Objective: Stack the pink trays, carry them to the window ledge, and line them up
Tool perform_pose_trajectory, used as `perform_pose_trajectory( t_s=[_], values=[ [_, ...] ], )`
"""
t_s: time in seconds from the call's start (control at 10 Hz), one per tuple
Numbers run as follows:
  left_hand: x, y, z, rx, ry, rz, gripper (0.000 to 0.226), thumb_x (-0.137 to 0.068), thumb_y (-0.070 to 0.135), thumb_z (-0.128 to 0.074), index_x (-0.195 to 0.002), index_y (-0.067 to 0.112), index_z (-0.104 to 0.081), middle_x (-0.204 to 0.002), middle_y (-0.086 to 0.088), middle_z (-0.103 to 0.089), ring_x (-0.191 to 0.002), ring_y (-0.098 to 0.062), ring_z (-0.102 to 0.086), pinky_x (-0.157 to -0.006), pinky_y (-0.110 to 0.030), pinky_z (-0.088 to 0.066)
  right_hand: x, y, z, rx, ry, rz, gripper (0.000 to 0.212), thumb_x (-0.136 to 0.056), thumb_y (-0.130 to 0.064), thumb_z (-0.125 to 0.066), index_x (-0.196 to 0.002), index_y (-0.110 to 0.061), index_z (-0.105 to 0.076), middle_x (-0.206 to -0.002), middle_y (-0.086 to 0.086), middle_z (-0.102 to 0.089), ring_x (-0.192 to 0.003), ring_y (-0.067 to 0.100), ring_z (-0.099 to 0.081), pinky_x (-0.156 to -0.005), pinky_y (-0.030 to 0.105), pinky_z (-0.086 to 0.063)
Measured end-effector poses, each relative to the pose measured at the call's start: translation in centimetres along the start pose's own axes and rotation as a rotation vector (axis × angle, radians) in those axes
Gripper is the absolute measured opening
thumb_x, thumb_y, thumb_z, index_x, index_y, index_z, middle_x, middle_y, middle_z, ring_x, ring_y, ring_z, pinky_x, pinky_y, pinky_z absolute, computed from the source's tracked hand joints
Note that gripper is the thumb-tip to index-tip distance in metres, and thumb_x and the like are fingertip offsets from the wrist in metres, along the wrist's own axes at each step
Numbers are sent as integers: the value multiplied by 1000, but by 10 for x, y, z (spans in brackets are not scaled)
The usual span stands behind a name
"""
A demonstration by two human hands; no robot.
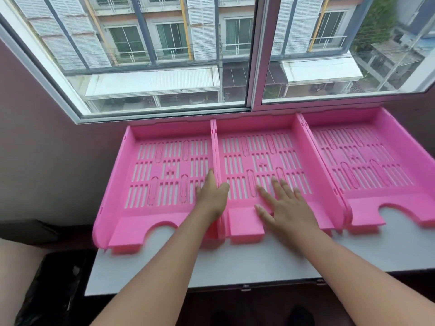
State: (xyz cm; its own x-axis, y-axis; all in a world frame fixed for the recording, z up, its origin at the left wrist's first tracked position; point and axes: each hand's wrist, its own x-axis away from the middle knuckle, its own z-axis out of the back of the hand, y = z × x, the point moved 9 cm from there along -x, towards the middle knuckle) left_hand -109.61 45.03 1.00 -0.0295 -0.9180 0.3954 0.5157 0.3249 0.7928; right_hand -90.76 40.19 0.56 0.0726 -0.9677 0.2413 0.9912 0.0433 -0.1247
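Hands (249,203) on middle tray (256,147)

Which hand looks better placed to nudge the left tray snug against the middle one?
Probably the left hand: it already straddles the wall where the left tray meets the middle tray, fingers inside the left one. The right hand lies flat in the middle tray, steadying it.

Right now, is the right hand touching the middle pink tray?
Touching. The head view shows the right hand lying flat, fingers spread, on the slotted floor of the middle pink tray, with no gap visible beneath the palm.
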Motion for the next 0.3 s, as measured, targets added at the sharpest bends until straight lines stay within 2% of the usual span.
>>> perform_pose_trajectory(
  t_s=[0.2,0.3],
  values=[
    [4,11,4,-7,-65,-9,69,-104,25,-39,-161,20,0,-170,-5,-6,-155,-29,-8,-124,-53,-11,-5,-1,1,-3,-98,8,70,-95,-69,-15,-154,-43,11,-166,7,16,-153,26,13,-125,46,3],
    [18,18,23,-47,95,-88,65,-104,37,-41,-161,18,-14,-167,-6,-21,-152,-28,-23,-121,-52,-22,3,-2,11,17,-127,37,74,-94,-70,-19,-156,-39,9,-166,6,14,-154,26,8,-123,49,3]
  ],
)
